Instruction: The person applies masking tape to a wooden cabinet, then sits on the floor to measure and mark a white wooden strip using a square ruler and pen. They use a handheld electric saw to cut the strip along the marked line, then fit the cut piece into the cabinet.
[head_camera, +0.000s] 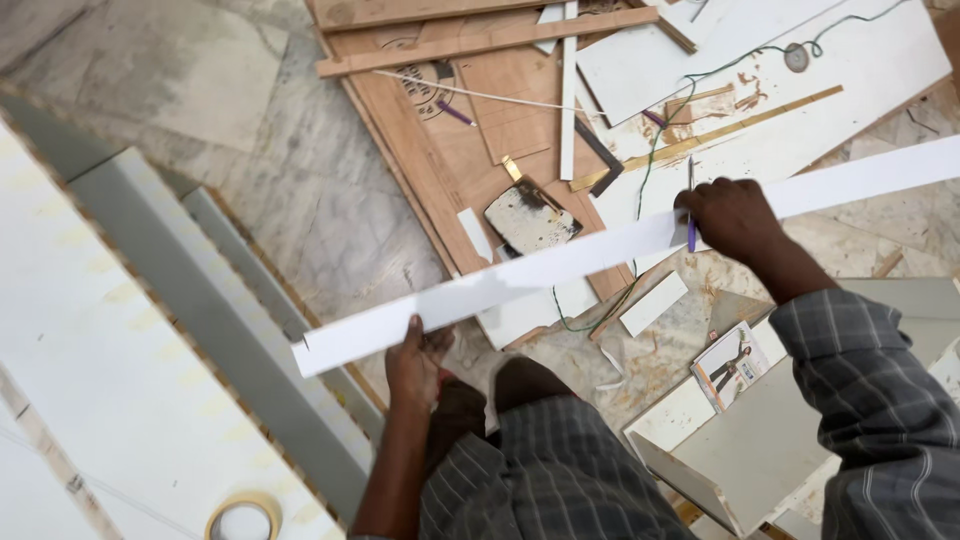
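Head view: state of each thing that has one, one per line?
white strip: lifted off the floor, held at both hands
left hand: gripping the strip near its end
right hand: on the strip, holding a purple pen
tape roll: lying flat

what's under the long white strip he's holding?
Under the long white strip: marble floor, brown plywood sheet, a stained square tile, a green wire and white offcuts. Whatever lies directly beneath its width is covered. Left hand and right hand hold it.

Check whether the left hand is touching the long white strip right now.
Touching. The head view shows the left hand under the long white strip near its left end, thumb pressed onto the strip's lower edge. The right hand holds it further along, with a purple pen.
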